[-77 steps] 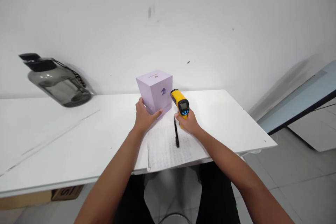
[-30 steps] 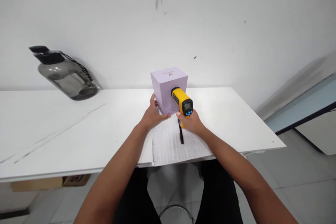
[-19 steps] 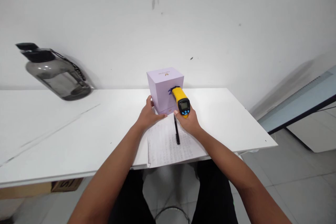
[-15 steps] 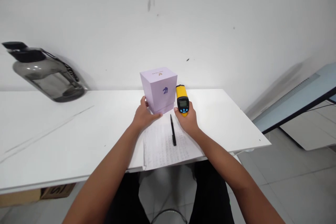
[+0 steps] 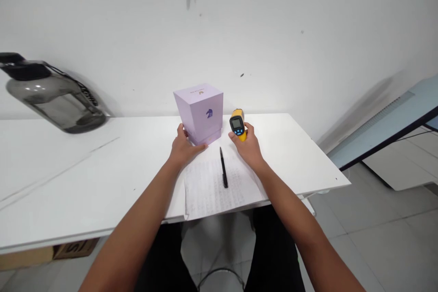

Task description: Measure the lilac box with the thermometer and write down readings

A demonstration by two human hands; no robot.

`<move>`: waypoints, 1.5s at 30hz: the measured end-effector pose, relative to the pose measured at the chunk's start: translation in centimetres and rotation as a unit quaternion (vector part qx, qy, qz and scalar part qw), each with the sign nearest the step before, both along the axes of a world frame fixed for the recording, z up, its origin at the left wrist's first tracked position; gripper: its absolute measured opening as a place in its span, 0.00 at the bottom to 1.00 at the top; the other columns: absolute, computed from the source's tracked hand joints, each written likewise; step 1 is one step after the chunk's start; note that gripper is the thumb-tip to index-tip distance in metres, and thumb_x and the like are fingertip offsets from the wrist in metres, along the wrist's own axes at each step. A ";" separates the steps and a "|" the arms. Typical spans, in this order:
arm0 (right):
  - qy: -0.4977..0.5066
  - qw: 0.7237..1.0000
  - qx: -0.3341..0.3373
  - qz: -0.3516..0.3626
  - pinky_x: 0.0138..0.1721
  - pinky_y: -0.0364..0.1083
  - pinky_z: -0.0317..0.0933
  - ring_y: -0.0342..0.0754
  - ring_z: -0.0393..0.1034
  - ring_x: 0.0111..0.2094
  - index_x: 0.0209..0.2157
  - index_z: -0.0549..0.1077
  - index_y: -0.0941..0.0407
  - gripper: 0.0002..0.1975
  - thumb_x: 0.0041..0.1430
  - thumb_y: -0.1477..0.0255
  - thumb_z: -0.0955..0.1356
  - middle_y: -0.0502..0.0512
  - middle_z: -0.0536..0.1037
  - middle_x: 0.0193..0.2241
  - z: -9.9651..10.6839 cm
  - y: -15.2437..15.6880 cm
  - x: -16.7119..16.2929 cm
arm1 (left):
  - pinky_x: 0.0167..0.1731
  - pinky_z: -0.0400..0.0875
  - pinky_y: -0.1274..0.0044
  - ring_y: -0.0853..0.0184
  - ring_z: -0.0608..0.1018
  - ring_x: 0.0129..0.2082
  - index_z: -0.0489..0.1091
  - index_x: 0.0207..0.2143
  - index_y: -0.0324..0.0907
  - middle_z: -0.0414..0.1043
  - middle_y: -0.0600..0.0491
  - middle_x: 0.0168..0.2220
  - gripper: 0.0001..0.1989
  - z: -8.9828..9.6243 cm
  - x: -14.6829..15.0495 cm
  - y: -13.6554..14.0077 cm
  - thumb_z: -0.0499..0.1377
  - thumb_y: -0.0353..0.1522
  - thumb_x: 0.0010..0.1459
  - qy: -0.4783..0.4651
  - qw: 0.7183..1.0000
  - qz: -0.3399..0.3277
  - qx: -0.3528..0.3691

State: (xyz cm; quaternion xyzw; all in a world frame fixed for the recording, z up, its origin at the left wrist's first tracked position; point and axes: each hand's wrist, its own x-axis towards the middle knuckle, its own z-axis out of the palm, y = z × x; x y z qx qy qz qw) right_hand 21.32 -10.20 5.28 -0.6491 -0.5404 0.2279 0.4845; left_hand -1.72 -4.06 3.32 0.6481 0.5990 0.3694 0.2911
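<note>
A lilac box [image 5: 201,114] with a dark horse-head mark on its front stands on the white table. My left hand [image 5: 185,148] grips its lower left corner, thumb along the front base and fingers round the side. In my right hand [image 5: 249,146] is a yellow and black infrared thermometer [image 5: 237,124], its small screen and blue buttons facing me. The fingers wrap round its handle, just right of the box. Between my hands a black pen [image 5: 223,168] lies on sheets of paper [image 5: 205,196] covered with faint writing.
A large grey water bottle [image 5: 56,100] with a black lid stands at the back left of the table [image 5: 85,173]. Behind is a white wall [image 5: 273,54]. A pale blue panel [image 5: 383,123] rises past the table's right end. A cardboard box [image 5: 73,248] sits underneath at the left.
The box has shifted slightly left and turned a little with my left hand on it. The thermometer has swung, so its body now points more to the right. The view has moved a little.
</note>
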 end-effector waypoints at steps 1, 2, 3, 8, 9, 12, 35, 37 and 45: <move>-0.035 0.999 -0.013 -0.010 0.45 0.52 0.64 0.58 0.73 0.49 0.60 0.62 0.54 0.38 0.56 0.46 0.69 0.62 0.76 0.51 0.1 0.1 0.4 | 0.56 0.69 0.58 0.47 0.69 0.62 0.41 0.69 0.45 0.64 0.37 0.62 0.63 0.0 0.0 0.0 0.74 0.44 0.37 -0.002 1.000 0.000 -0.002; -0.074 0.997 -0.026 -0.020 0.46 0.53 0.64 0.60 0.72 0.50 0.60 0.63 0.54 0.37 0.57 0.46 0.69 0.64 0.75 0.53 0.3 0.2 0.7 | 0.56 0.68 0.58 0.46 0.69 0.62 0.41 0.69 0.46 0.64 0.37 0.62 0.63 0.0 0.0 0.0 0.74 0.44 0.37 -0.003 1.000 -0.001 -0.002; -0.112 0.992 -0.040 -0.028 0.46 0.53 0.63 0.62 0.72 0.51 0.60 0.64 0.54 0.37 0.58 0.46 0.69 0.65 0.74 0.53 0.4 0.2 1.1 | 0.56 0.68 0.57 0.46 0.69 0.62 0.41 0.69 0.46 0.64 0.38 0.62 0.63 0.0 0.0 0.0 0.74 0.44 0.37 -0.005 1.000 -0.002 -0.003; -0.282 0.954 -0.093 -0.035 0.41 0.52 0.63 0.62 0.73 0.46 0.63 0.64 0.55 0.34 0.63 0.50 0.68 0.66 0.76 0.49 -0.2 0.8 2.2 | 0.55 0.68 0.56 0.45 0.69 0.62 0.43 0.68 0.47 0.64 0.38 0.61 0.62 -0.1 0.0 0.0 0.74 0.46 0.37 -0.003 1.000 -0.004 0.005; -0.310 0.945 -0.096 -0.033 0.40 0.52 0.62 0.61 0.74 0.45 0.63 0.64 0.54 0.33 0.63 0.50 0.68 0.66 0.76 0.47 -0.5 1.0 2.3 | 0.55 0.68 0.57 0.45 0.69 0.62 0.44 0.68 0.47 0.64 0.38 0.61 0.61 -0.1 0.0 0.0 0.74 0.46 0.37 -0.003 1.000 -0.006 0.010; -0.366 0.926 -0.089 -0.028 0.38 0.51 0.61 0.59 0.73 0.41 0.61 0.67 0.54 0.31 0.64 0.50 0.67 0.65 0.76 0.44 -1.6 1.7 2.7 | 0.55 0.69 0.58 0.45 0.70 0.61 0.51 0.65 0.46 0.64 0.38 0.62 0.57 -0.1 0.0 0.0 0.74 0.49 0.37 -0.019 0.999 -0.012 0.025; -0.607 0.698 0.097 0.369 0.39 0.50 0.58 0.52 0.70 0.37 0.51 0.73 0.58 0.19 0.69 0.83 0.57 0.61 0.80 0.37 0.6 -0.6 0.9 | 0.58 0.65 0.56 0.44 0.69 0.63 0.37 0.71 0.41 0.64 0.33 0.64 0.63 -0.3 0.2 0.2 0.70 0.51 0.44 -0.028 0.999 0.011 0.010; -0.522 0.789 0.065 0.318 0.40 0.51 0.60 0.52 0.72 0.37 0.51 0.72 0.57 0.16 0.70 0.79 0.57 0.61 0.80 0.36 0.7 -2.3 1.9 | 0.58 0.65 0.56 0.43 0.69 0.63 0.37 0.71 0.40 0.64 0.33 0.64 0.63 -0.4 0.2 0.2 0.70 0.51 0.44 -0.025 1.000 0.010 0.009; -0.290 0.890 0.022 0.350 0.62 0.61 0.56 0.59 0.68 0.61 0.54 0.68 0.52 0.23 0.62 0.58 0.71 0.63 0.76 0.58 -0.9 -10.1 4.5 | 0.59 0.64 0.54 0.42 0.69 0.63 0.37 0.71 0.40 0.64 0.33 0.64 0.63 -0.6 0.3 0.4 0.68 0.53 0.45 -0.018 1.000 0.012 0.013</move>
